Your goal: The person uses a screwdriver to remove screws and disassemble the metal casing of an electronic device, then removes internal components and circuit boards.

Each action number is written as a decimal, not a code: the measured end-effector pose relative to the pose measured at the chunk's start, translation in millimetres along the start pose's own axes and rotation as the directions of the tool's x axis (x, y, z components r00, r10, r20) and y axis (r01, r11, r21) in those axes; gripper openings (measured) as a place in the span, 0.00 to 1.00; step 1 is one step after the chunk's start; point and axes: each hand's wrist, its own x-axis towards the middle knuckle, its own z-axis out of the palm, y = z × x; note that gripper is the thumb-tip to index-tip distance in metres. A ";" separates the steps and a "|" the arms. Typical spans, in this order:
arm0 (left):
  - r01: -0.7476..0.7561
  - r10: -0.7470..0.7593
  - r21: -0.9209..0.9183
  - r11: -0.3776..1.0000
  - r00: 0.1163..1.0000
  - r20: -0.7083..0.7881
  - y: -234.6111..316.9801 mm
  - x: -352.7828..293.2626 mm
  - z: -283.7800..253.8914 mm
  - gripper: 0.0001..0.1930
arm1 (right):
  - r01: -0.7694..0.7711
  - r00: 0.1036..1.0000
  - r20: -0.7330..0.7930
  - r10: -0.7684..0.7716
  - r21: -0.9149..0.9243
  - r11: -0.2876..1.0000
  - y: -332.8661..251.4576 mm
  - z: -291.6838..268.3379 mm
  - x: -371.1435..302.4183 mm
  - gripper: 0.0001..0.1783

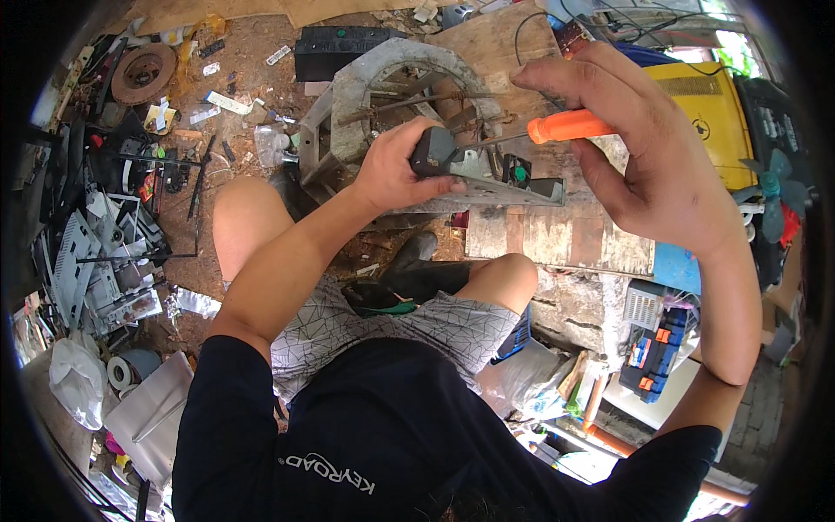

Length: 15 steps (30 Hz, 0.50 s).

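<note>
We find the left hand (398, 167) clasping a dark-ended metal bracket (474, 165) at the near edge of an octagonal metal frame (346, 135). Crosswise, an orange-handled screwdriver (570, 127) points leftward to it from the loosely curled right hand (648, 143), whose hold we cannot confirm.

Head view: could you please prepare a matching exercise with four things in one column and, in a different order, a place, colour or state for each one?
Column 1
1. Screwdriver
2. Disc
3. Left hand
4. Bag

Column 2
A. Closed on a dark block
B. Whitish, at the lower left of the picture
C. With an orange handle
D. Round and rusty brown, at the upper left of the picture

Right pairs: 1-C, 2-D, 3-A, 4-B
</note>
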 end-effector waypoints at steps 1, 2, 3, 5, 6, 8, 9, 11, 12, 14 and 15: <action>0.003 -0.003 0.000 1.000 1.000 0.002 -0.7 -0.5 0.2 0.33 | 0.000 1.000 0.015 -0.001 0.055 0.998 -0.6 -2.1 1.7 0.28; 0.002 -0.002 -0.006 1.000 1.000 0.003 -1.2 -0.7 0.0 0.33 | -0.042 0.999 0.016 0.042 -0.002 0.999 -0.6 -1.0 -0.8 0.27; 0.001 -0.001 -0.012 1.000 1.000 0.005 -1.8 -0.7 -0.4 0.33 | -0.083 0.996 0.016 0.085 -0.060 0.995 -0.7 1.3 -5.7 0.27; 0.003 -0.003 -0.017 1.000 1.000 0.005 -1.7 -0.5 -0.3 0.33 | -0.123 0.992 0.013 0.126 -0.127 0.984 -0.8 4.7 -8.8 0.28; 0.006 -0.005 -0.015 1.000 1.000 0.004 -1.4 -0.6 -0.3 0.33 | -0.120 0.992 0.013 0.123 -0.135 0.983 -0.9 6.1 -8.4 0.28; 0.002 -0.002 -0.018 1.000 1.000 0.006 -1.6 -0.2 1.1 0.34 | -0.068 0.998 0.006 0.070 -0.144 0.987 -1.9 4.5 -7.3 0.28; -0.004 0.004 -0.021 1.000 1.000 0.008 -3.0 0.1 2.4 0.34 | -0.017 1.000 -0.002 0.017 -0.144 0.989 -2.4 1.4 -6.1 0.27; -0.002 0.002 -0.015 1.000 1.000 0.006 -4.4 -1.0 1.2 0.34 | -0.013 1.000 0.010 0.015 -0.124 0.992 -1.7 1.6 -5.2 0.26; 0.002 -0.002 -0.014 1.000 1.000 0.005 -3.9 -1.4 0.5 0.34 | -0.068 0.997 0.034 0.072 -0.109 0.992 -2.2 2.0 -6.9 0.25; 0.007 -0.007 -0.013 1.000 1.000 0.004 -1.7 -0.8 -0.3 0.34 | -0.121 0.991 0.042 0.127 -0.122 0.985 -2.6 1.9 -7.7 0.24; 0.010 -0.010 -0.011 1.000 1.000 0.004 -0.9 -0.7 -1.0 0.34 | -0.117 0.992 0.025 0.122 -0.145 0.983 -1.6 4.8 -7.8 0.24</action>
